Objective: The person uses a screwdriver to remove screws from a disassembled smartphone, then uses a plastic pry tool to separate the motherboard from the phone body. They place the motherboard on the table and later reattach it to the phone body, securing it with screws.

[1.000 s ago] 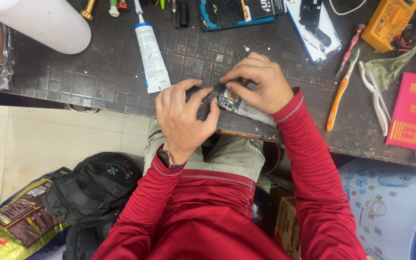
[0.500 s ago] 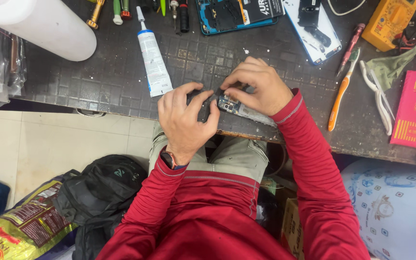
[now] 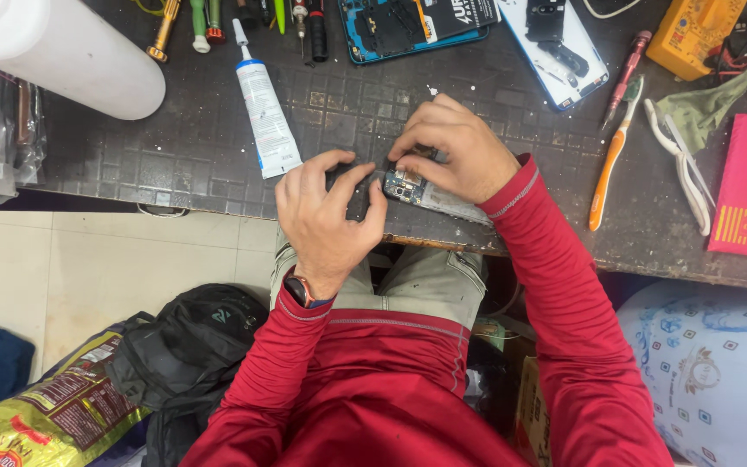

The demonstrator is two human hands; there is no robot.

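Holding an opened phone [image 3: 430, 195] at the near edge of the dark surface [image 3: 175, 164], both hands clamped on it: left hand [image 3: 326, 216] grips one end, right hand [image 3: 456, 151] pinches over the exposed board. White glue tube [image 3: 263, 104] lies just beside.

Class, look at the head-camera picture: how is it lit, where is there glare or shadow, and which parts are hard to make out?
Head view: even, soft light; mild sheen on the white cylinder; the opened phone is mostly hidden under the left hand and right hand; space under the workbench falls dark.
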